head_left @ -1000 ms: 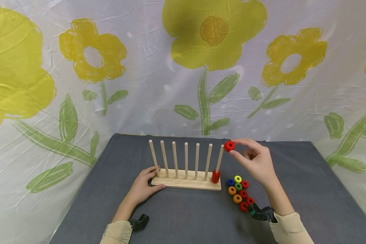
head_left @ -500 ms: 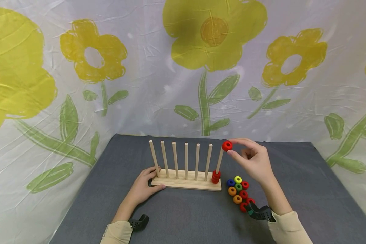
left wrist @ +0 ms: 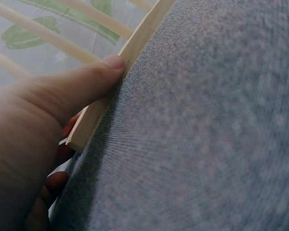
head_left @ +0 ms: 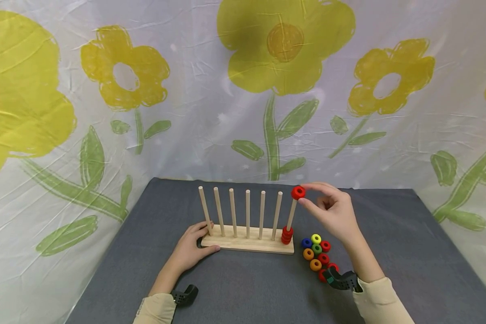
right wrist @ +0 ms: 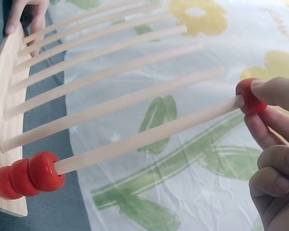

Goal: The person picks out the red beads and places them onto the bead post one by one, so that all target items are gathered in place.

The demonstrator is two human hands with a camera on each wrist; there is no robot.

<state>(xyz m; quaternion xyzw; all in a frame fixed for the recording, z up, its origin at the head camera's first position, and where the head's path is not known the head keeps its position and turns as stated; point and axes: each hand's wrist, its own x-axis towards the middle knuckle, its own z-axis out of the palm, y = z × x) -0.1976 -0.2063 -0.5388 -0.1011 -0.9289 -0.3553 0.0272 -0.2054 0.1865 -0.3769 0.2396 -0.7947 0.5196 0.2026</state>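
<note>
My right hand (head_left: pixel 335 210) pinches a red bead (head_left: pixel 298 192) between thumb and index finger at the top of the rightmost peg. In the right wrist view the peg's tip (right wrist: pixel 239 101) enters the bead's hole. Three red beads (right wrist: pixel 30 175) are stacked at the foot of that same peg. The wooden peg stand (head_left: pixel 247 244) has a row of several upright pegs, the others bare. My left hand (head_left: pixel 191 249) grips the stand's left end, thumb along the front edge and fingers at the back; some of those fingers are hidden in the left wrist view.
Right of the stand lies a cluster of loose beads: a yellow one (head_left: pixel 316 238), a blue one (head_left: pixel 306 243), a green one (head_left: pixel 317 249), two orange ones (head_left: pixel 315 265) and several red ones (head_left: pixel 323 258). The right wrist strap (head_left: pixel 341 279) overlaps the nearest beads. Dark cloth (head_left: pixel 243 288) covers the table.
My right hand has moved left with the red bead, from beside the rightmost peg's top to over its tip. The left hand and the stand have stayed in place.
</note>
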